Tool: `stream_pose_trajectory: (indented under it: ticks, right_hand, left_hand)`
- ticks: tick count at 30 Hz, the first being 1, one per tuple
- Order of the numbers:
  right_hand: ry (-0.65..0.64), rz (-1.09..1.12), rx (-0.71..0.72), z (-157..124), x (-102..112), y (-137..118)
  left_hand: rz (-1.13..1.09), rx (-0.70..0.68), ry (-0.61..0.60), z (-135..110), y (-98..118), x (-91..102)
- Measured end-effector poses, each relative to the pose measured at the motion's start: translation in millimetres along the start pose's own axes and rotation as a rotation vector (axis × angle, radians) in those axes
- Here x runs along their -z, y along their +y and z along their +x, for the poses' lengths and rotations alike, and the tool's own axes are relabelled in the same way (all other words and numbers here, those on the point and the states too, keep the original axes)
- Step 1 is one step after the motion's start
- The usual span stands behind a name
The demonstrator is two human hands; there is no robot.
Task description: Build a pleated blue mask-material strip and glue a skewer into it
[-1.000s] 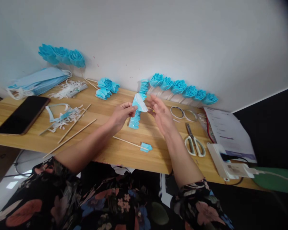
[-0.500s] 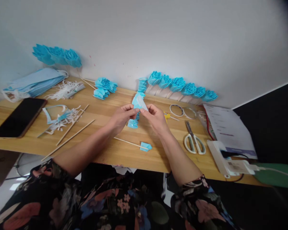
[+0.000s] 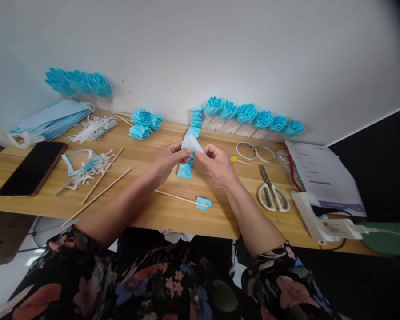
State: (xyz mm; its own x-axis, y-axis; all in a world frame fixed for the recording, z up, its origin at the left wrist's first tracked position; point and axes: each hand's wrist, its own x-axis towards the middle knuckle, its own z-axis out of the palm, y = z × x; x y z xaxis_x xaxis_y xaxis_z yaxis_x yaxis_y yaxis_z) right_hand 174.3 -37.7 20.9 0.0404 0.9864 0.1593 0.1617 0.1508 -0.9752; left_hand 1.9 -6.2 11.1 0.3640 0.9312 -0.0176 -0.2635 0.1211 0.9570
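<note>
Between my two hands is a small blue-and-white petal piece, its pale side partly facing me. My left hand pinches its left edge with thumb and finger. The thumb and curled fingers of my right hand grip its right side. Behind and below the hands runs a row of stacked blue petals, partly covered by them. Closer to me lies a thin wooden stick with a folded blue piece at its right end.
Blue flowers on sticks lean along the wall, with more flowers at back left. Masks, a phone, white scraps and loose sticks lie left. Scissors, tape rings and a power strip are right.
The petal piece has turned slightly between my fingers, its pale side now more angular. Both hands keep their pinch in nearly the same place; the view has shifted a little.
</note>
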Motion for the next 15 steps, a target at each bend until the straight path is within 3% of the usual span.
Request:
stream_pose_trajectory:
  ticks: [6, 10, 15]
  right_hand:
    - [0.052, 0.037, -0.024, 2.1, 2.2, 1.6]
    - [0.077, 0.088, -0.031, 4.5, 3.2, 0.8]
    - [0.069, 0.105, -0.045, 5.1, 2.7, 0.5]
  left_hand:
    - [-0.111, 0.054, -0.081, 5.0, 8.7, 7.9]
    - [-0.182, 0.106, -0.008, 8.2, 10.4, 10.1]
    - [-0.096, 0.108, 0.033, 5.0, 5.5, 7.0]
